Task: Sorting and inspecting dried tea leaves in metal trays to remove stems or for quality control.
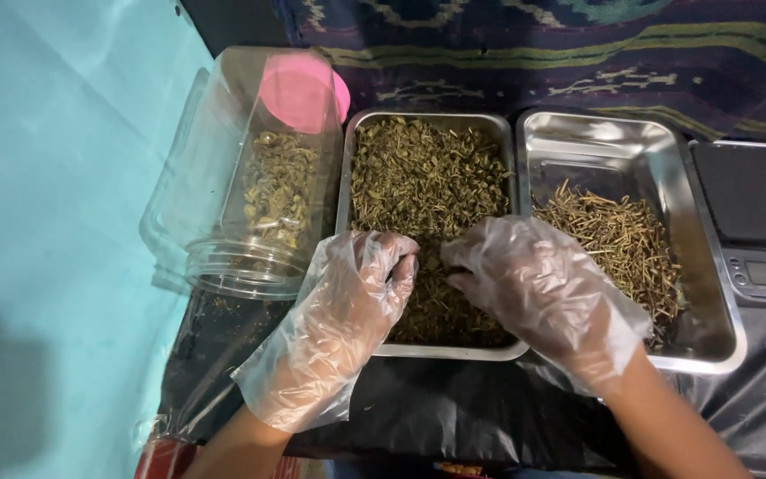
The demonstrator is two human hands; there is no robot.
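Both my hands wear loose clear plastic gloves. My left hand (pixel 347 306) rests over the near left edge of a steel tray (pixel 432 120) filled with dried green-brown herb bits (pixel 423 177), fingers curled into the herbs. My right hand (pixel 538 288) reaches in from the right, fingertips pinched down among the same herbs near the tray's middle. What the fingers hold is hidden. A second steel tray (pixel 618 142) to the right holds a pile of thin dried stems (pixel 622 239).
A clear plastic jar (pixel 250 177) lies on its side to the left with dried bits inside and a pink lid (pixel 303 89) behind it. A black digital scale (pixel 755 222) sits at the right. Black plastic sheet (pixel 454 408) covers the surface; a patterned cloth (pixel 578 44) lies behind.
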